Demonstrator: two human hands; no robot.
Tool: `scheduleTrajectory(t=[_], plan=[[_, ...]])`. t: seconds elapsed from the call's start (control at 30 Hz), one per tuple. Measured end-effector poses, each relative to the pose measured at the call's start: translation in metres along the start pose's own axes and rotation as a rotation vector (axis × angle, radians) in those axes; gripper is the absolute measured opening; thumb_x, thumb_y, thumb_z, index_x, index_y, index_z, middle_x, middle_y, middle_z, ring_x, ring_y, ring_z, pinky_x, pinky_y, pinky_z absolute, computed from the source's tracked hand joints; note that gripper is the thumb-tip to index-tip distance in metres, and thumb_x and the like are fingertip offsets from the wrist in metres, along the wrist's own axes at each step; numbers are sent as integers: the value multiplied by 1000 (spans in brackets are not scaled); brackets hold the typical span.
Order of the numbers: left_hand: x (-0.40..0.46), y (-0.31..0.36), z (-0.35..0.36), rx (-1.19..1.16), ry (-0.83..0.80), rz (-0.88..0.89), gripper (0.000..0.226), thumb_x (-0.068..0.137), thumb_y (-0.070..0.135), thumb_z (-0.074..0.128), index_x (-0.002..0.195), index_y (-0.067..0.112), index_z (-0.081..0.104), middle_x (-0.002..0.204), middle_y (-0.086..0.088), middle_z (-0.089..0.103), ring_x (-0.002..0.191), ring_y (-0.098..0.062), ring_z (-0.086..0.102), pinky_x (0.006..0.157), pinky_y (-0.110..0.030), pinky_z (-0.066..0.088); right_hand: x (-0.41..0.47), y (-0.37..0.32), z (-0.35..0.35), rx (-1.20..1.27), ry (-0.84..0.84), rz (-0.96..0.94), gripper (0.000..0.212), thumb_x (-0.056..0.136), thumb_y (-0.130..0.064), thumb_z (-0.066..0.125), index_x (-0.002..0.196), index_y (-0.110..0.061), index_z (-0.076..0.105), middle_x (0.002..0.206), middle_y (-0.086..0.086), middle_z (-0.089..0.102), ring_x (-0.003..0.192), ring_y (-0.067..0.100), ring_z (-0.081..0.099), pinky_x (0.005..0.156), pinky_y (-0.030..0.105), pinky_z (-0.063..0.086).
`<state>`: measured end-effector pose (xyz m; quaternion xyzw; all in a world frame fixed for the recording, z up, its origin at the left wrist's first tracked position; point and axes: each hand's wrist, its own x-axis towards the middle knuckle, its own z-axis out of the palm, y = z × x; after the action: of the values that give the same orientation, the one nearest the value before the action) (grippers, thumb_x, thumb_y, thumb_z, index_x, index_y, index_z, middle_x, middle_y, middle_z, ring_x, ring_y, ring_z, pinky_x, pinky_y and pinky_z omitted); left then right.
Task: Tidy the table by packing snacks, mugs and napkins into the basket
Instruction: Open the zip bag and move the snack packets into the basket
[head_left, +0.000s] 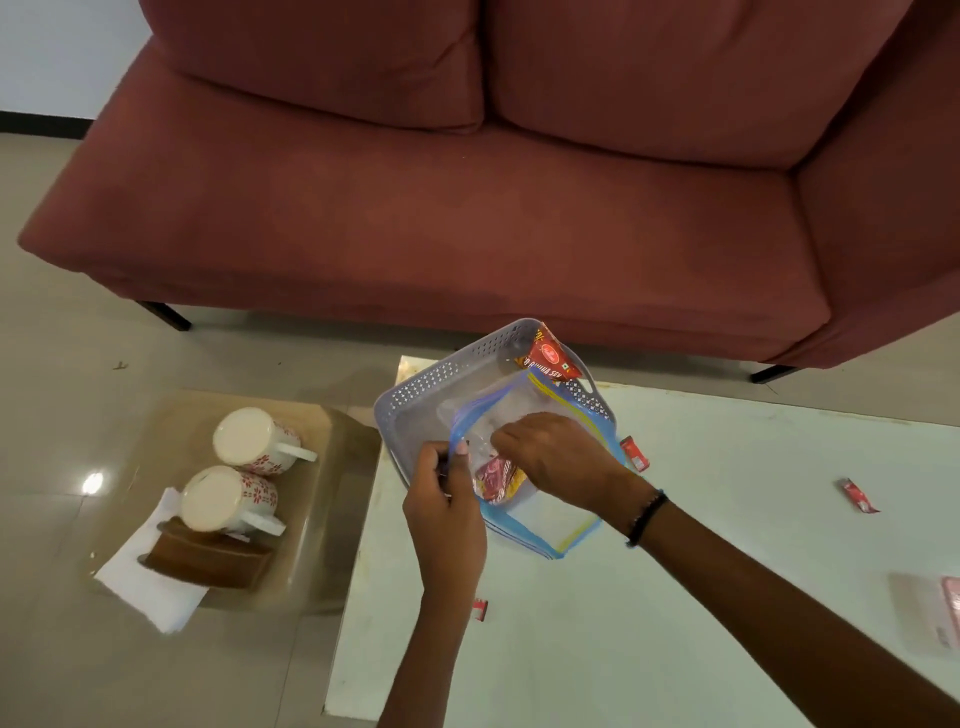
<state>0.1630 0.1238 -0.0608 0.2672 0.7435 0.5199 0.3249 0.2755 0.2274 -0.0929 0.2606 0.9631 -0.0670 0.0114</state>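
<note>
Left hand (441, 499) pinching zip bag (540, 525) rim; right hand (550, 457) fingers inside (grip hidden), over basket (415, 400)

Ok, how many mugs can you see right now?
2. Both stand upside down on the side table at left: the far mug and the near mug, which is beside the napkin holder. None shows in the basket.

2 bare forearms, no sleeves in view; a black beaded bracelet (645, 517) circles the right wrist.
</note>
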Motion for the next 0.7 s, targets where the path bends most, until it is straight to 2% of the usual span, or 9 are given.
scheduleTrajectory(t=[0.07, 0.1, 0.17, 0.23, 0.3, 0.37, 0.43, 0.57, 0.7], plan=[[8, 0, 4, 7, 7, -4, 15, 94, 25, 48, 95, 12, 55, 83, -4, 62, 72, -12, 61, 53, -7, 46, -10, 5, -26, 9, 37, 119, 25, 75, -20, 75, 91, -15, 56, 74, 5, 70, 60, 25, 67, 54, 35, 56], [11, -1, 6, 5, 9, -5, 14, 95, 24, 48, 96, 13, 55, 86, -6, 64, 76, -14, 62, 54, -7, 47, -17, 8, -40, -9, 91, 174, 29, 74, -28, 77, 89, -16, 55, 71, 3, 70, 54, 22, 66, 47, 30, 55], [18, -3, 10, 0, 11, -10, 11, 95, 24, 47, 96, 14, 54, 92, -7, 64, 82, -18, 63, 57, -6, 49, -29, 10, -70, -37, 210, 281, 36, 71, -42, 76, 88, -19, 54, 63, -1, 70, 43, 19, 62, 35, 22, 43], [21, -2, 14, 8, 17, 4, 9, 95, 23, 47, 95, 15, 52, 93, -7, 63, 84, -18, 62, 58, -8, 50, -39, 17, -90, 93, 318, 375, 28, 84, -45, 61, 92, -22, 48, 61, 6, 68, 46, 29, 61, 38, 27, 37], [25, -3, 17, 11, 15, 12, 10, 95, 24, 48, 92, 14, 52, 89, -11, 63, 81, -23, 61, 61, -19, 49, -46, 30, -104, 236, 395, 499, 25, 89, -49, 38, 90, -24, 39, 60, 9, 64, 54, 39, 59, 44, 32, 38], [28, -7, 18, 12, 15, -6, 13, 95, 25, 49, 89, 13, 53, 84, -16, 62, 76, -29, 59, 64, -30, 47, -54, 48, -112, 236, 529, 587, 23, 90, -45, 40, 87, -23, 37, 60, 8, 61, 60, 44, 58, 47, 39, 45], [32, -13, 17, 16, 14, -28, 16, 94, 26, 49, 88, 12, 53, 82, -19, 62, 74, -32, 58, 67, -36, 47, -62, 67, -116, 223, 621, 660, 19, 93, -36, 47, 85, -21, 39, 60, 11, 60, 59, 47, 56, 49, 43, 46], [34, -21, 14, 16, -15, -66, 17, 94, 23, 50, 92, 7, 54, 81, -18, 59, 73, -28, 55, 66, -32, 45, -63, 100, -87, 210, 565, 847, 17, 95, -24, 50, 88, -9, 46, 67, 18, 62, 62, 45, 57, 51, 38, 38], [30, -24, 16, 9, -19, -71, 12, 93, 19, 52, 91, 7, 55, 79, -15, 59, 73, -26, 54, 57, -26, 44, -51, 106, -24, 290, 290, 967, 23, 97, -30, 44, 94, -8, 48, 79, 19, 67, 73, 41, 62, 57, 37, 42]])
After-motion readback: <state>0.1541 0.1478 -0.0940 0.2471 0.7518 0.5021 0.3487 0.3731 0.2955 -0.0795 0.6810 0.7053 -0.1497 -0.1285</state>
